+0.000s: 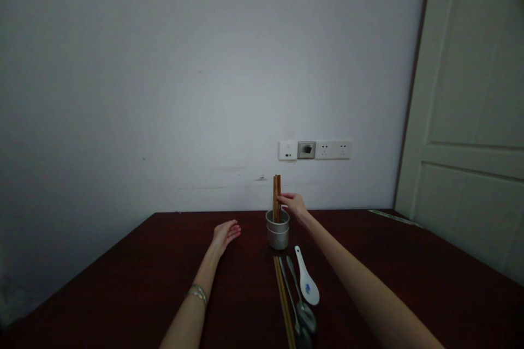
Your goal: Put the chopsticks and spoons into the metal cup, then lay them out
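Observation:
A grey metal cup [278,236] stands upright near the back of the table, with wooden chopsticks [277,188] rising out of it. My right hand [292,204] reaches in from the right and pinches chopsticks just above the rim. To the left of the cup, my left hand [226,233] rests on its side on the tabletop, fingers loosely bent and holding nothing. In front of the cup lie a pair of chopsticks [284,300], two metal spoons [305,313] side by side, and a white soup spoon [308,285] with a blue mark in its bowl.
The dark red table [135,283] meets a pale wall at the back. Sockets and switches [315,150] sit on the wall above the cup. A pale door [470,120] is at the right, and a thin flat strip [395,218] lies at the table's back right.

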### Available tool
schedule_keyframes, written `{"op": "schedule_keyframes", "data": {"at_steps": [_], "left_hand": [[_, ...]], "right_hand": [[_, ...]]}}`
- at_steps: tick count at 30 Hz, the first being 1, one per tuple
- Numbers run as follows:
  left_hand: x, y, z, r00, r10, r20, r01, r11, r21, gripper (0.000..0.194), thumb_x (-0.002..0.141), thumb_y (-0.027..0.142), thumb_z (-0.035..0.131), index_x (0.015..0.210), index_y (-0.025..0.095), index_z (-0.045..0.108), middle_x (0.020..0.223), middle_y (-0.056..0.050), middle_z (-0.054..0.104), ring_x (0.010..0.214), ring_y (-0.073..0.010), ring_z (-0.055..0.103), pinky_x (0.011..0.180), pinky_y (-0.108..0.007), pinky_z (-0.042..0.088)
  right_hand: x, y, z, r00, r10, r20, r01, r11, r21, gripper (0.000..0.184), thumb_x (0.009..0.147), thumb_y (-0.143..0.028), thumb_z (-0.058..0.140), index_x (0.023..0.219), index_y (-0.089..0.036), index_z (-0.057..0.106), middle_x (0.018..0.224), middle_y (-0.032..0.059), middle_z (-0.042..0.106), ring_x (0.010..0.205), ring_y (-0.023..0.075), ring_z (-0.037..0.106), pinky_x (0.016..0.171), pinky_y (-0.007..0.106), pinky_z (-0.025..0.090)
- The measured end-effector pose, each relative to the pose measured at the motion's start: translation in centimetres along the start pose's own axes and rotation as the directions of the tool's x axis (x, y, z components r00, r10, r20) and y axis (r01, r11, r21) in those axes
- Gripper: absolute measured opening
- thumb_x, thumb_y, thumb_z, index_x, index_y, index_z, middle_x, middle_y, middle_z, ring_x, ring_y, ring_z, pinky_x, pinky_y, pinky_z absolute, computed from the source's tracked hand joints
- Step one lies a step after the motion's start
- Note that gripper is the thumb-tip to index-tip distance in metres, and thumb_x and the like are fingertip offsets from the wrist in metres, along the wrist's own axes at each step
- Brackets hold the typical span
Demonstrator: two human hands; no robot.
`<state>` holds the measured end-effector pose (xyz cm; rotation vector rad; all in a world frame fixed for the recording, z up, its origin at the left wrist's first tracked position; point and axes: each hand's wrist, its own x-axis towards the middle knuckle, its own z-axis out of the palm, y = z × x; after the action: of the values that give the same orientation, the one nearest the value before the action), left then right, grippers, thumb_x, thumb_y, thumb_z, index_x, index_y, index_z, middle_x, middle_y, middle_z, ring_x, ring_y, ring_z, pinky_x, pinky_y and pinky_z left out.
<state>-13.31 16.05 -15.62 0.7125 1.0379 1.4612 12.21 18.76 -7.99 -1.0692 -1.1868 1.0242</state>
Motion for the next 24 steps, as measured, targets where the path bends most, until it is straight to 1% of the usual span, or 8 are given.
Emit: {"op": "schedule_keyframes", "data": {"at_steps": [7,15,20,24], "left_hand": [[0.1,-0.12,-0.09,1.0,0.006,0.003,-0.006,1.0,0.021,0.004,0.07,0.01,0.06,0.072,0.007,0.06,0.06,-0.009,0.064,0.055,-0.0162,0.063,0.06,-0.029,0.053],[0.66,-0.47,-0.4,1.0,0.012,0.02,-0.012,1.0,0.025,0.004,0.071,0.01,0.059,0.074,0.007,0.06,0.06,-0.009,0.064,0.055,-0.016,0.063,0.06,-0.029,0.053],[0.79,-0.57,-0.46,1.0,0.016,0.024,-0.016,1.0,0.016,0.005,0.07,0.01,0.059,0.074,0.007,0.06,0.06,-0.009,0.064,0.055,-0.0164,0.063,0.06,-0.029,0.053],[0.68,-0.54,-0.43,0.999,0.02,0.025,-0.021,1.0,0.02,0.005,0.07,0.01,0.059,0.074,0.007,0.06,0.06,-0.009,0.064,0.055,-0.0164,0.063,0.06,-0.029,0.053]], "right_hand": [[0.07,0.17,0.0,1.0,0.006,0.031,-0.006,1.0,0.004,0.011,0.06,-0.016,0.063,0.071,-0.014,0.064,0.067,0.0043,0.067,0.064,0.0139,0.061,0.053,0.022,0.046],[0.41,0.74,0.02,0.998,0.004,0.056,-0.005,1.0,0.016,0.014,0.058,-0.012,0.061,0.072,-0.014,0.064,0.066,0.0023,0.066,0.061,0.0128,0.06,0.055,0.023,0.047],[0.22,0.52,0.23,0.998,0.005,0.06,-0.007,1.0,0.024,0.019,0.056,-0.007,0.058,0.073,-0.014,0.063,0.06,0.0001,0.064,0.057,0.0122,0.059,0.056,0.023,0.047],[-0.02,0.25,0.35,0.997,-0.001,0.082,-0.001,1.0,0.022,0.023,0.052,-0.004,0.06,0.073,-0.014,0.063,0.059,-0.0006,0.063,0.056,0.0116,0.058,0.056,0.023,0.047]]}}
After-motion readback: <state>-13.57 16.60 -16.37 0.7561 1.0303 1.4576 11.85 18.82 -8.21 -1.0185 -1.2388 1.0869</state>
